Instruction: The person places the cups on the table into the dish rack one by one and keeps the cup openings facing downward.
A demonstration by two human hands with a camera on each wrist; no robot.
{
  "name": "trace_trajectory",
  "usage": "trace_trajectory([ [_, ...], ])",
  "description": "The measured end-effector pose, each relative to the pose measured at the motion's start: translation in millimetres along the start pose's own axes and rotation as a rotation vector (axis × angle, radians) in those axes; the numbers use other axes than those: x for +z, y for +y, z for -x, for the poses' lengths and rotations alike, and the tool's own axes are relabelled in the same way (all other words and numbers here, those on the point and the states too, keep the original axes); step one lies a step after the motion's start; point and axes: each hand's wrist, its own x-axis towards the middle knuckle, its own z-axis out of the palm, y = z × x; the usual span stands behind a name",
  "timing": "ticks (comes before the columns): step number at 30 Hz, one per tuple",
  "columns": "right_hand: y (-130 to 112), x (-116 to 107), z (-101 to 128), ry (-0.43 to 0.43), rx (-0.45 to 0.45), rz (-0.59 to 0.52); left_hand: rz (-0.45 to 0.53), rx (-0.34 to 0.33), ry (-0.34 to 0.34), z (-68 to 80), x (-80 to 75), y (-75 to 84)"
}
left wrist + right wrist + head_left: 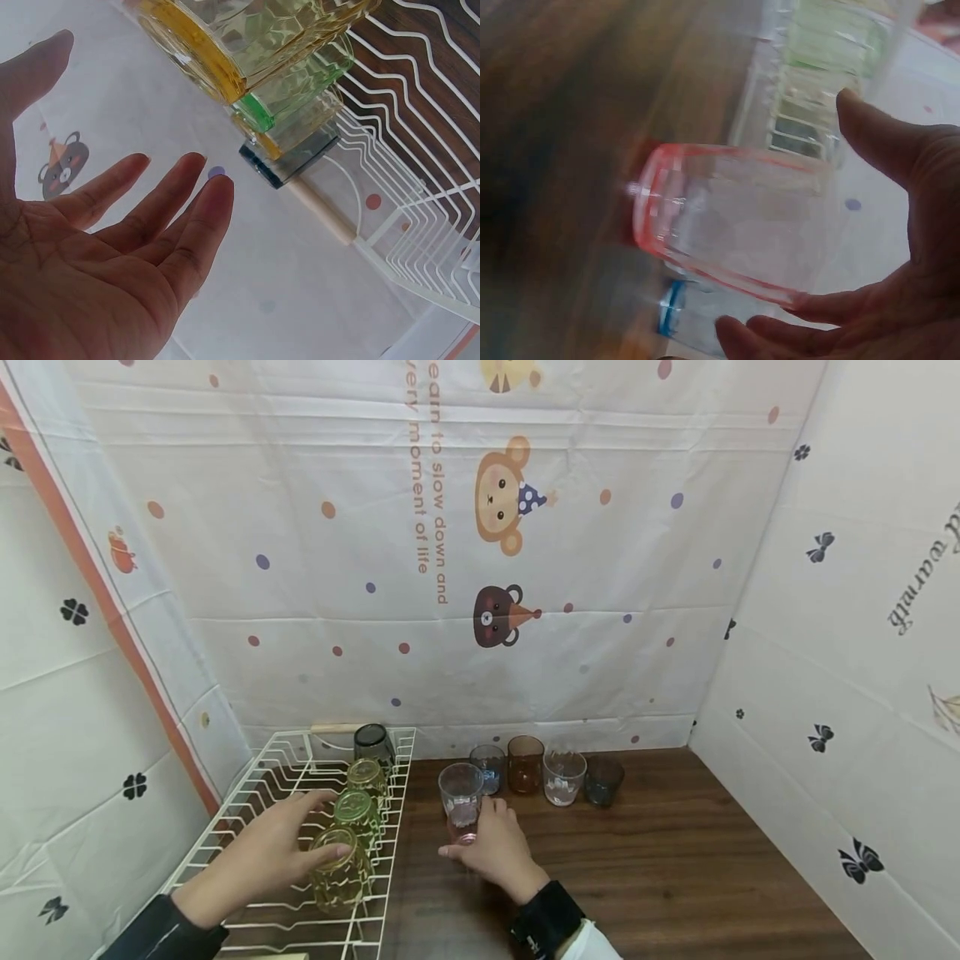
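Observation:
My left hand hovers with straight fingers over a white wire dish rack, next to a yellow glass that lies in it. In the left wrist view the left hand is spread and holds nothing, a little apart from the yellow glass. My right hand is cupped around the base of a pink-tinted glass standing on the wooden table. The right wrist view, which is blurred, shows the pink glass between thumb and fingers, with the thumb clear of it.
Behind the yellow glass the rack holds a green glass, another yellowish glass and a dark grey one. Several glasses stand in a row at the table's back, among them a brown glass and a clear glass. Printed sheets wall the space.

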Motion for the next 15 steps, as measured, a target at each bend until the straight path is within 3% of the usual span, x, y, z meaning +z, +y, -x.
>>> trace_trajectory([
  [15, 1.2, 10.7, 4.3, 0.084, -0.048, 0.023, 0.004, 0.0, -0.008, -0.1, 2.9, 3.1],
])
